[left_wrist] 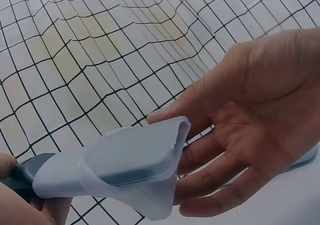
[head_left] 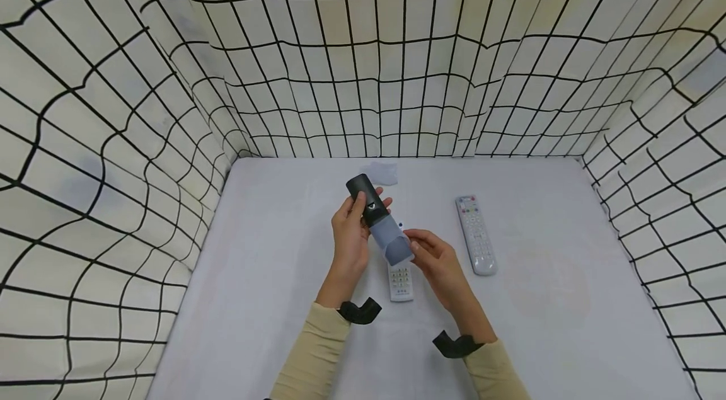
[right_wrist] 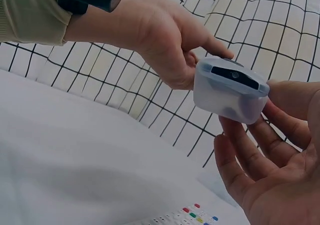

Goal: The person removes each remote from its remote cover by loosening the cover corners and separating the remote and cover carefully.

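A black remote control (head_left: 363, 189) slants above the table, gripped near its upper part by my left hand (head_left: 350, 242). A translucent bluish plastic sleeve (head_left: 390, 237) covers its lower end. My right hand (head_left: 443, 268) pinches the sleeve's open edge between thumb and fingers, also visible in the left wrist view, where the sleeve (left_wrist: 132, 152) flares loosely past the remote. From the right wrist view, the remote's dark end (right_wrist: 235, 77) shows inside the sleeve mouth. Beneath the hands lies a white remote (head_left: 401, 285), partly hidden by the sleeve.
A grey-white remote (head_left: 476, 236) with many buttons lies to the right on the white table (head_left: 255, 299). A pale piece of film (head_left: 381, 173) lies at the back. Black-gridded white walls (head_left: 351, 72) surround the back and sides.
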{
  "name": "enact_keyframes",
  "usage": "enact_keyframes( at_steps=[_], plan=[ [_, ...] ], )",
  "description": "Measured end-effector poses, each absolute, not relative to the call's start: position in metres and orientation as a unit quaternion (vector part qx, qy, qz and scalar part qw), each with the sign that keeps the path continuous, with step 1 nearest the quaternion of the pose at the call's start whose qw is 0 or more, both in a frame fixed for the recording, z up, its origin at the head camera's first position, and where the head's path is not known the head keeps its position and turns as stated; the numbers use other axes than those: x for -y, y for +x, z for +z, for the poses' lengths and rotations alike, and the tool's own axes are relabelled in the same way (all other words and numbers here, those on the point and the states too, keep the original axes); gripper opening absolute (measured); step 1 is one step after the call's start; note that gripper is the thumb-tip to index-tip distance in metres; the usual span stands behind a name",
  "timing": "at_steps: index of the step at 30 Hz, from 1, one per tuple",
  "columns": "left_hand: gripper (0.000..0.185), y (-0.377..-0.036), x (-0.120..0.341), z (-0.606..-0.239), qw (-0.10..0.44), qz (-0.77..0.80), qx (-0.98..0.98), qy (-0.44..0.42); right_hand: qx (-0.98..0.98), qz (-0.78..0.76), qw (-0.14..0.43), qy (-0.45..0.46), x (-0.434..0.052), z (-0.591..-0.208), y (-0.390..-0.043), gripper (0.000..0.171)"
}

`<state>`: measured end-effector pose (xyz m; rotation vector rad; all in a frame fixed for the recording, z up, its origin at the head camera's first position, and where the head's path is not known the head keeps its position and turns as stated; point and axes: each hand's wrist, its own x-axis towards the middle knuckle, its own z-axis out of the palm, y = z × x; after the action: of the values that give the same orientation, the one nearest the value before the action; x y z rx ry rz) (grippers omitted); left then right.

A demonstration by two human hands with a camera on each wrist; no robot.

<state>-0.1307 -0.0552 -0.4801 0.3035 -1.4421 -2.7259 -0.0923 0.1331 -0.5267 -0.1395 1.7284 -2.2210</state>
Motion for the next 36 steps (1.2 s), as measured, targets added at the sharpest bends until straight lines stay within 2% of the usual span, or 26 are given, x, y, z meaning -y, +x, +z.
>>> enact_keyframes(
  at_steps=[6,14,22,28,36],
  plan=[
    [0.042,-0.128,0.057,-0.476,-0.01,-0.883,0.457,0.11,-0.612,-0.775,0.141,-0.063,-0.131,-0.526,-0.088,0.038],
    [0.047,-0.131,0.066,-0.479,-0.048,-0.877,0.46,0.132,-0.678,-0.729,0.082,-0.058,-0.128,-0.521,-0.085,0.029],
    [0.043,-0.132,0.069,-0.479,-0.019,-0.871,0.475,0.124,-0.713,-0.7,0.019,-0.039,-0.117,-0.523,-0.083,0.016],
    [0.039,-0.132,0.072,-0.483,0.005,-0.868,0.482,0.122,-0.713,-0.701,0.012,-0.025,-0.107,-0.527,-0.079,0.014],
    [0.038,-0.133,0.078,-0.49,0.005,-0.873,0.47,0.129,-0.732,-0.681,0.003,-0.022,-0.103,-0.529,-0.071,0.012]
  ],
)
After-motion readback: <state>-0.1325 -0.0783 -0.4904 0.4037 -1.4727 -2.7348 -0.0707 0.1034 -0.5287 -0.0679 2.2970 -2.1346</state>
